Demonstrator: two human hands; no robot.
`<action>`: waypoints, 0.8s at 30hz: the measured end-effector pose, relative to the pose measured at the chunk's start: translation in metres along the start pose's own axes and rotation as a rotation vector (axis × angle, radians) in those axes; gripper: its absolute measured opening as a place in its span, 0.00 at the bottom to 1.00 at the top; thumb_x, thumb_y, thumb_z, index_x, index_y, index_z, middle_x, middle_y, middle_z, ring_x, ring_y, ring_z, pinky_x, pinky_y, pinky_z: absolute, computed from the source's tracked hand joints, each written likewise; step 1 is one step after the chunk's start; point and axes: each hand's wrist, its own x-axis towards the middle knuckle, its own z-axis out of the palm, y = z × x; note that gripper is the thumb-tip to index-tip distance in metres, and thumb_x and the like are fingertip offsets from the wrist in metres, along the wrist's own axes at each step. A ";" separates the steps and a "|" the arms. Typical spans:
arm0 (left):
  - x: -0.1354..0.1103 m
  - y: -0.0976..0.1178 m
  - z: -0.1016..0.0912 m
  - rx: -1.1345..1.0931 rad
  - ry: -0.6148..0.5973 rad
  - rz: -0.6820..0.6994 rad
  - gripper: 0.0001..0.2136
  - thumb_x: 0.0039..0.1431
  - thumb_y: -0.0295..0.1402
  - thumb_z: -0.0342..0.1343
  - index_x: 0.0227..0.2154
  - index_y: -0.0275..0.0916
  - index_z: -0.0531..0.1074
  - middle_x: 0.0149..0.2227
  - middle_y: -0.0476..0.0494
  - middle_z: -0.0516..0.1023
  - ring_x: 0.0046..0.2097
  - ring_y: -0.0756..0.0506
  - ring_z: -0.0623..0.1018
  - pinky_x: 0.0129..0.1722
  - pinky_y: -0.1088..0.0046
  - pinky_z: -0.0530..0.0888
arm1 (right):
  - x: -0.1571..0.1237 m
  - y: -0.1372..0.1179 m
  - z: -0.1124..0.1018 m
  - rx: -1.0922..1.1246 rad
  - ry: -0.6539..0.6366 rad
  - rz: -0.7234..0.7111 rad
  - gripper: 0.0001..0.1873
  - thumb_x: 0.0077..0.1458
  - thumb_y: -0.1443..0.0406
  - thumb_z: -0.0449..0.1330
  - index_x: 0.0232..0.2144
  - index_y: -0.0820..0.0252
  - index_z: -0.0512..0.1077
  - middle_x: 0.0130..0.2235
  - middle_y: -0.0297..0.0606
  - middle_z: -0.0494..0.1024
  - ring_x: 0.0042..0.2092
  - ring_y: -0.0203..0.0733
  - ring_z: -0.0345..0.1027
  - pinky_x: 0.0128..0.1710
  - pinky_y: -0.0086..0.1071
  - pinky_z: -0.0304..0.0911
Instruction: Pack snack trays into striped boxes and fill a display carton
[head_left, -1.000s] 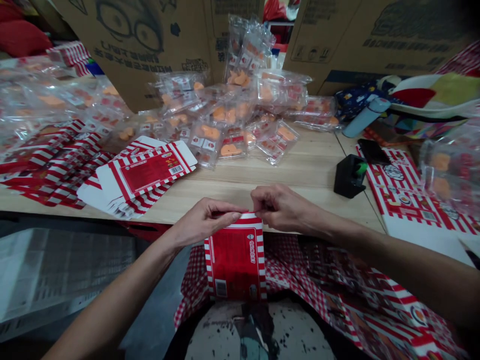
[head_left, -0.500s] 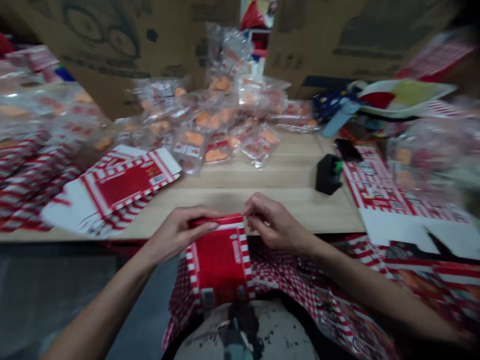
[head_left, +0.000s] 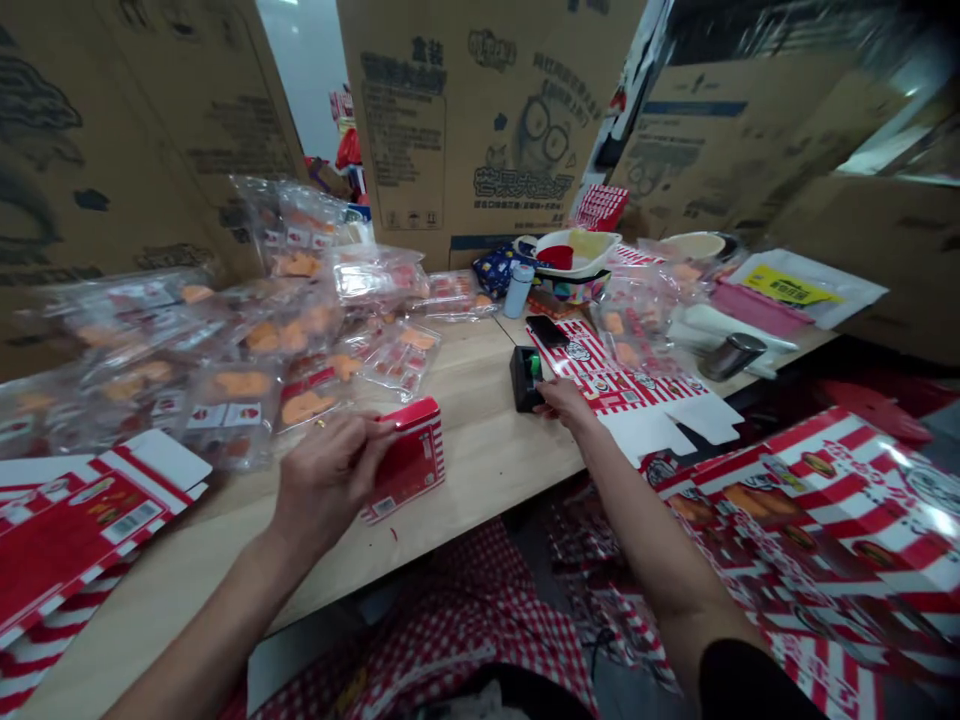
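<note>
At the near left, flat red-and-white cartons (head_left: pixel 82 540) overlap on the wooden table (head_left: pixel 480 440), with clear plastic packets (head_left: pixel 238 388) heaped beyond them. The left hand (head_left: pixel 322 470) is closed in a pinch, thumb against bent fingers, at the top left part of the red box (head_left: pixel 411 462). The box stands roughly upright over the near middle of the table; whether its bottom edge rests on the wood is hard to tell. A light, firm pinch by the edge should serve best here, since squeezing the broad face could bow the thin card.

Farther right sits the black tape dispenser (head_left: pixel 524 380), showing a green roll. The right hand (head_left: pixel 566 405) meets its near right side, fingers drawn together and slightly curled; whether they have hold of a tape end cannot be told. For a clean strip, an even pull, low across the cutting edge, seems wise, as a jerk might drag so small a dispenser. Just beyond lies a dark phone (head_left: pixel 547 331), then striped card (head_left: pixel 637 410) to the right.
</note>
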 end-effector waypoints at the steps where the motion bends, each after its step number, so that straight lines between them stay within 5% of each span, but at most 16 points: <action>1: -0.001 0.000 0.006 0.004 -0.005 -0.001 0.04 0.63 0.31 0.58 0.33 0.40 0.75 0.36 0.47 0.83 0.36 0.46 0.82 0.35 0.71 0.76 | 0.004 0.000 0.002 0.020 -0.023 0.029 0.14 0.66 0.59 0.60 0.48 0.64 0.72 0.43 0.39 0.76 0.38 0.38 0.73 0.36 0.34 0.73; 9: -0.010 0.007 0.004 0.004 -0.034 -0.003 0.01 0.63 0.30 0.59 0.37 0.39 0.74 0.38 0.45 0.81 0.39 0.46 0.81 0.38 0.71 0.76 | -0.004 0.006 -0.027 0.227 -0.212 -0.018 0.02 0.61 0.68 0.61 0.36 0.62 0.72 0.31 0.32 0.77 0.25 0.38 0.76 0.25 0.30 0.72; 13: -0.012 0.010 0.005 -0.015 -0.038 -0.024 0.01 0.63 0.30 0.58 0.37 0.40 0.75 0.39 0.45 0.82 0.40 0.45 0.82 0.40 0.70 0.77 | -0.013 0.021 -0.042 0.310 -0.258 -0.053 0.06 0.53 0.69 0.67 0.31 0.62 0.71 0.31 0.34 0.78 0.27 0.41 0.77 0.30 0.34 0.76; 18: -0.009 0.010 0.002 -0.040 -0.057 -0.075 0.03 0.63 0.31 0.57 0.38 0.42 0.75 0.43 0.44 0.80 0.42 0.44 0.81 0.41 0.67 0.78 | -0.022 0.052 -0.019 0.360 -0.103 -0.081 0.11 0.52 0.74 0.65 0.23 0.63 0.68 0.26 0.34 0.75 0.32 0.36 0.76 0.35 0.27 0.74; 24: -0.010 0.015 -0.003 -0.054 -0.081 -0.071 0.03 0.64 0.29 0.56 0.34 0.41 0.72 0.38 0.45 0.78 0.39 0.46 0.79 0.39 0.69 0.76 | -0.025 0.068 0.002 0.304 -0.005 -0.132 0.12 0.57 0.68 0.64 0.24 0.61 0.66 0.27 0.32 0.75 0.34 0.38 0.75 0.36 0.32 0.74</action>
